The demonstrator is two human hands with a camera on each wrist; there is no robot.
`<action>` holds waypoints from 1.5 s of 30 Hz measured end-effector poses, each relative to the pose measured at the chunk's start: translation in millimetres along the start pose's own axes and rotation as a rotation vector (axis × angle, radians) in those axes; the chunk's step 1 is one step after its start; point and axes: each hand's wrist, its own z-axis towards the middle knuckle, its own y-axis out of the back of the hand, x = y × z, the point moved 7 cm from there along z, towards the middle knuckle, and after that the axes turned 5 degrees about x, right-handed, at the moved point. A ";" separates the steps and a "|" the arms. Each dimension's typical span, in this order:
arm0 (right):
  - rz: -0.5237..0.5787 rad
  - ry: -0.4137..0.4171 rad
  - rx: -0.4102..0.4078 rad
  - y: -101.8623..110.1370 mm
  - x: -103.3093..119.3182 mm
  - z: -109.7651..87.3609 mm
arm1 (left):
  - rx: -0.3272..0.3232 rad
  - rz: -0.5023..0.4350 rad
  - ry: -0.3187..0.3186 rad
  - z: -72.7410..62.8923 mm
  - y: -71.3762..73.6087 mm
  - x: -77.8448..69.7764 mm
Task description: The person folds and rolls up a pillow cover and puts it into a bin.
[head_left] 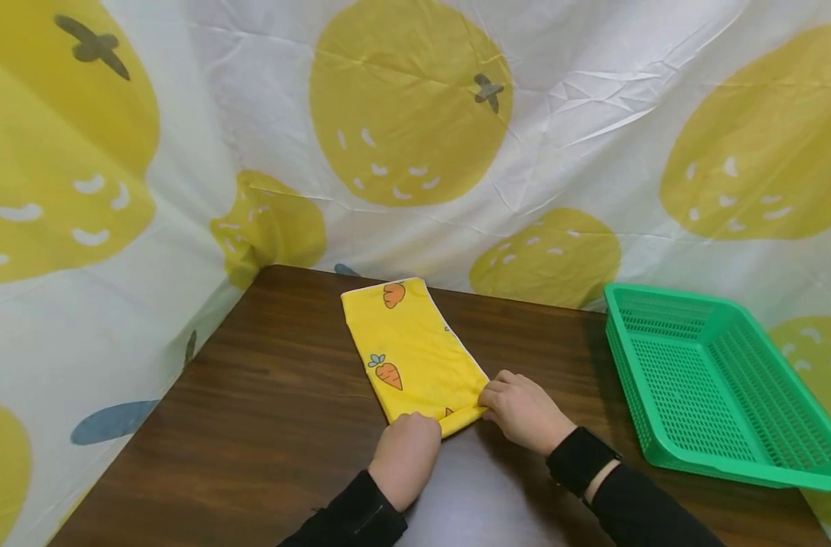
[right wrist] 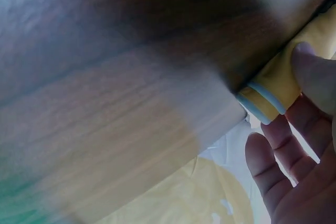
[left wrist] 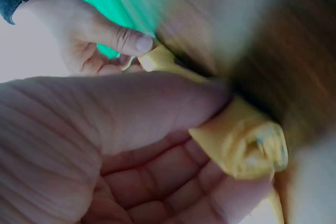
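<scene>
Two sides of the space curtained by a white sheet (head_left: 251,121) with large yellow fruit prints; hangs creased at upper right, meeting the table along its far and left edges. Below it, a dark brown wood-grain table (head_left: 272,425), glare paling the near part between the arms. Over to the right on that surface, a green plastic basket (head_left: 692,395) with slotted walls, just beside the sheet. Near the middle of the table, left of the basket, a yellow cloth (head_left: 418,342), lying flat toward the far edge, near end coiled into a roll. At the roll's left, the left hand (head_left: 407,456), fingers curled round it; at its right, the right hand (head_left: 525,410), pinching it between thumb and fingers. Smallest, orange carrots (head_left: 389,375) printed on the cloth.
</scene>
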 end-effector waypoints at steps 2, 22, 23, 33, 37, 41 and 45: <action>0.006 -0.005 0.006 0.1 -2.4 -1.4 | -0.011 0.067 -0.002 -2.0 0.0 0.2; 0.248 -0.103 0.294 2.9 -24.2 -10.3 | 0.143 -0.117 -0.010 -3.4 -10.3 18.3; 0.260 -0.109 0.297 3.0 -24.5 -10.7 | 0.159 -0.126 -0.001 -2.9 -11.2 19.6; 0.299 -0.137 0.345 4.6 -25.8 0.5 | 0.199 -0.159 0.046 -0.2 -10.9 28.7; 0.315 -0.218 0.439 0.2 -31.0 13.6 | 0.209 -0.180 0.046 0.2 -11.3 30.8; 0.311 -0.274 0.522 -2.8 -36.5 25.8 | 0.208 -0.206 0.039 1.0 -12.1 32.1; 0.291 -0.322 0.577 -4.9 -40.0 32.8 | 0.190 -0.211 0.033 1.8 -13.6 32.3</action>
